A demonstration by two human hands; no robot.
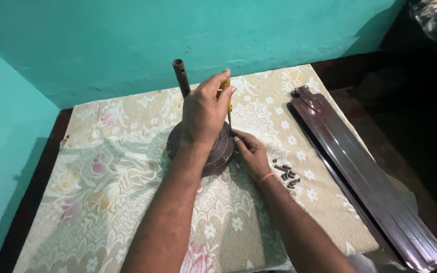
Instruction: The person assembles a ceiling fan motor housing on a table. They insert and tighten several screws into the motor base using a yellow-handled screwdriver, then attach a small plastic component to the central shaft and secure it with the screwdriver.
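Left hand [204,112] raised over the fan motor [213,151], fingers clenched round the yellow handle of a screwdriver [227,98]. Shaft pointing straight down, tip at the motor's right rim.

Right hand [251,151] low on the tablecloth [112,187], pressed against the right edge of the motor, fingers curled at the rim just beside the screwdriver tip. Whether pinching a screw or only steadying the housing: cannot tell, fingertips hidden. Orange band at that wrist.

Motor: round, dark brown, flat on the cloth near the table's middle, slightly toward the far side. Small holes visible along its lower rim. Brown rod [181,77] standing up from the centre, leaning a little left, hole through the top end. Left forearm covering most of the housing top.

Loose dark screws [287,174] in a small pile on the cloth, just right of the right wrist, not touching the motor.

Stack of long brown fan blades [365,177] along the right table edge, running diagonally from far to near, near ends overhanging the corner. Metal brackets at the far ends. Well apart from the motor, close to the screws.

Cloth cream with floral lace pattern, pink flowers, covering a dark wooden table [51,151]. Teal wall [127,40] behind and to the left. Dark floor to the right.
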